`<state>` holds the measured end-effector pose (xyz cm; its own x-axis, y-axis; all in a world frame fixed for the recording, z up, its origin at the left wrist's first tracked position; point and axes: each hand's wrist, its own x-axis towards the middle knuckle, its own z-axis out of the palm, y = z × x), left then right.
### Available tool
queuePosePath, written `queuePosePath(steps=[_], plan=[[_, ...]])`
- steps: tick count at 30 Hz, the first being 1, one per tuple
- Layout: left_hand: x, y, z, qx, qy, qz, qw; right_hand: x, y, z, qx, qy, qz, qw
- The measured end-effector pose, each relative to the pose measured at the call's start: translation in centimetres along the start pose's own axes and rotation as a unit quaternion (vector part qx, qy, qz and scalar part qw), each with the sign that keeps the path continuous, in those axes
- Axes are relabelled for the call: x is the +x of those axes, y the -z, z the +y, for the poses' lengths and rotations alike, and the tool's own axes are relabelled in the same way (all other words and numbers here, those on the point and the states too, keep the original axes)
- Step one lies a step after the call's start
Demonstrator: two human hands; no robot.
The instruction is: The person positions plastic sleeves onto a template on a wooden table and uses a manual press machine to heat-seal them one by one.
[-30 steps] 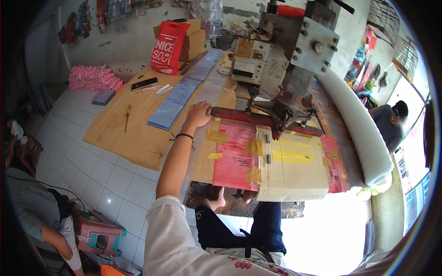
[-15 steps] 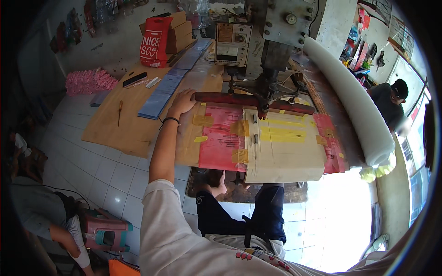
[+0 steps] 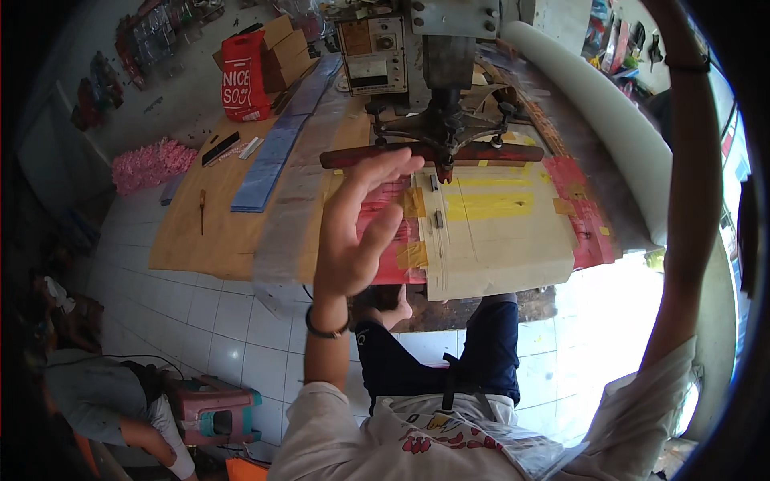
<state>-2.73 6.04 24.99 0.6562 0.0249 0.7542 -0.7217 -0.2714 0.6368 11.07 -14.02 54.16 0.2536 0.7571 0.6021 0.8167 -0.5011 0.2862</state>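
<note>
My left hand [image 3: 361,228] is raised in front of the press, fingers stretched and thumb apart, holding nothing visible. It hides part of a red sheet [image 3: 409,275] taped to the tan work board [image 3: 501,256]. Beyond it, the press's long reddish-brown bar [image 3: 505,154] hangs from a dark metal bracket [image 3: 409,128] over the board. Yellow tape strips [image 3: 489,206] and two small dark metal pieces [image 3: 439,219] lie on the board. My right forearm [image 3: 686,184] reaches up along the right side, its hand cut off by the upper edge.
Left of the board, a clear plastic strip [image 3: 277,240] hangs over the table's front edge. Blue folded sheets [image 3: 261,176], a screwdriver [image 3: 202,212] and a red bag [image 3: 245,80] lie farther left. A white roll [image 3: 593,120] flanks the right. Someone in grey [image 3: 96,393] is at lower left.
My left hand has left the bar's left end and come back toward me, rising. My right arm has swung up into view. The clear strip now hangs past the table edge.
</note>
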Motion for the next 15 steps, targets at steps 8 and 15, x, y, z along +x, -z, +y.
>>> queuePosePath(steps=[8,15], plan=[[-7.6,-5.2,-6.9,0.135,0.098,0.009,0.986,-13.2,-24.4,-0.2,0.276,-0.028,-0.206,0.938],[-9.5,-6.3,-7.8,0.246,0.137,-0.067,0.957,-20.4,-36.7,-0.7,0.349,-0.1,-0.246,0.898]])
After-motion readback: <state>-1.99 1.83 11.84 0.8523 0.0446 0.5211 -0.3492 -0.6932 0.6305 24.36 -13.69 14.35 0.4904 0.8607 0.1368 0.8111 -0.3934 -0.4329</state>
